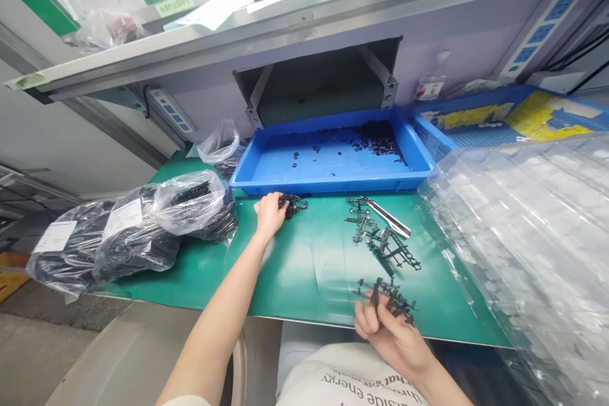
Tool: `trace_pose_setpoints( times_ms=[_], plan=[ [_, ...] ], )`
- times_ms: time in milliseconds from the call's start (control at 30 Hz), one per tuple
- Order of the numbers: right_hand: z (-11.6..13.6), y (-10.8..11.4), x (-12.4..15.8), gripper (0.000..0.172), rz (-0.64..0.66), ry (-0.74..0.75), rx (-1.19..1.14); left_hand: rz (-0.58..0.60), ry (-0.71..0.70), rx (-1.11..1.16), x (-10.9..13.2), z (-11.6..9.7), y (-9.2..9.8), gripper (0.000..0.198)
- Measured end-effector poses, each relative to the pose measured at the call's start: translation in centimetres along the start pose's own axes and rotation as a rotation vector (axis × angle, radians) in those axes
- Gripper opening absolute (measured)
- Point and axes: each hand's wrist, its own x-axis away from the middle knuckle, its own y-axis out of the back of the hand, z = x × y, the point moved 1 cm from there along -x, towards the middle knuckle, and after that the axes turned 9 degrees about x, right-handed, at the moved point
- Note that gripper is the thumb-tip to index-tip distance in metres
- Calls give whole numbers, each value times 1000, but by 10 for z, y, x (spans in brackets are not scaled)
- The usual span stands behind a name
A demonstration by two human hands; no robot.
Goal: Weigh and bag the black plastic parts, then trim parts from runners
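Right under the blue tray (333,187), left hand (270,214) sits against a black plastic clump (292,205), can't tell if gripping; right hand (392,342), nearer the body, pinches a branched black sprue (392,298).

A branched black plastic sprue (387,297) sits pinched in the right hand (392,337), near side (a smaller tangled black clump (292,205) lies farther off, touching the left hand (269,216)).

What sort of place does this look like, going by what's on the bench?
Probably a factory workstation for handling small plastic parts. A green bench mat holds black plastic parts, a blue tray holds small black pieces, and stacked clear plastic trays sit alongside.
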Motion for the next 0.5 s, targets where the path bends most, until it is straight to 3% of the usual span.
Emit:
trace_pose_setpoints(
  times_ms=[167, 267, 367, 433, 500],
  plan=[
    [-10, 4, 10, 21, 127, -29, 10, -72, -55, -53, 1, -3, -11, 57],
    [-10, 9, 13, 18, 133, 0, 141, -99, -142, 54, 15, -24, -27, 46],
    [-3, 14, 13, 16, 134, 59, 281, 149, -158, 277, 31, -55, -57, 15],
    [4, 17, 13, 17, 117, 89, 390, 316, -52, 415, 38, -73, -78, 12],
    [8, 21, 16, 20, 89, 101, 501, 391, 39, 492, 40, -86, -94, 17]
  ],
)
